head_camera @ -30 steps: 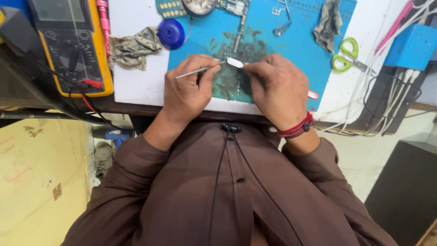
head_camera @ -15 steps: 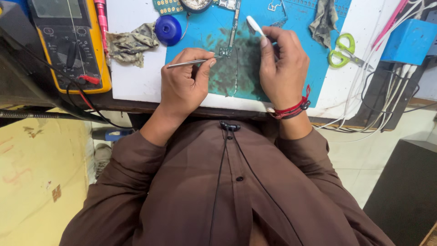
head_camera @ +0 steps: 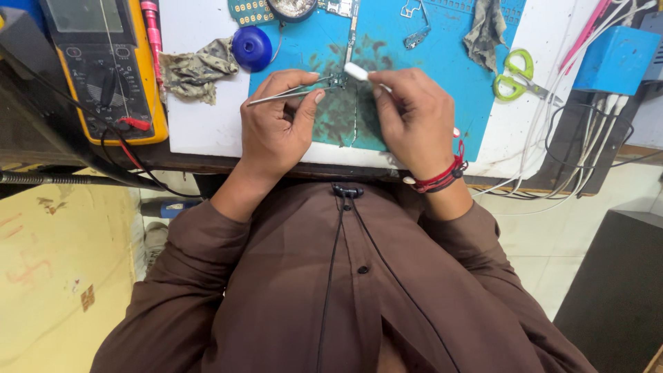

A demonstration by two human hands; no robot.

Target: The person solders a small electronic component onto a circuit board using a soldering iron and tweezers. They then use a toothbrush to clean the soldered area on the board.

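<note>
Pinching tweezers in left hand, right hand gripping white tool, both over blue mat

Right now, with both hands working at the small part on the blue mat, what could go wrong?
The left hand pinches thin metal tweezers on a tiny part that might flick away across the stained blue work mat. The right hand presses a white-tipped tool close by; a slip could knock the narrow green circuit board.

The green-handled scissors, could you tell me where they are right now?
The scissors lie at the blue mat's right edge, beyond the right hand.
</note>
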